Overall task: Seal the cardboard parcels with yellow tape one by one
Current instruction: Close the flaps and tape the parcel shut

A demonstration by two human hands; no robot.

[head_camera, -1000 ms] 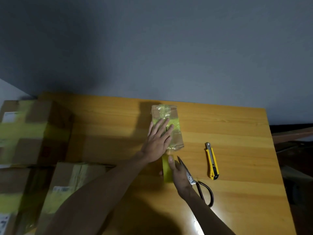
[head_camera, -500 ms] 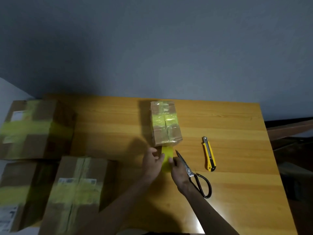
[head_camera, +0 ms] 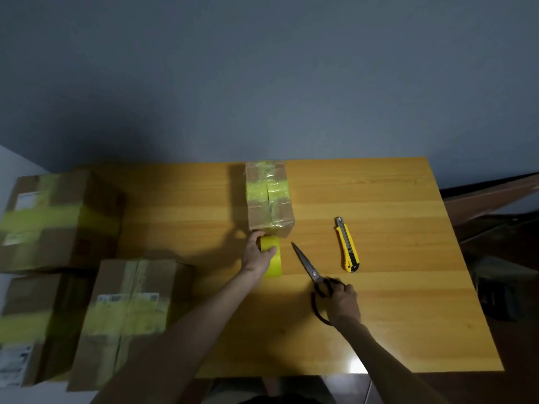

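wooden table (head_camera: 379, 316), grey wall (head_camera: 262, 83)

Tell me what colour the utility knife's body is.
The utility knife is yellow with black trim; head view.

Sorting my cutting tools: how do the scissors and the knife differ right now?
The scissors have black handles and bare steel blades; the knife has a yellow body. The right hand grips the scissors; the knife lies untouched. Both are right of the parcel, tips pointing away.
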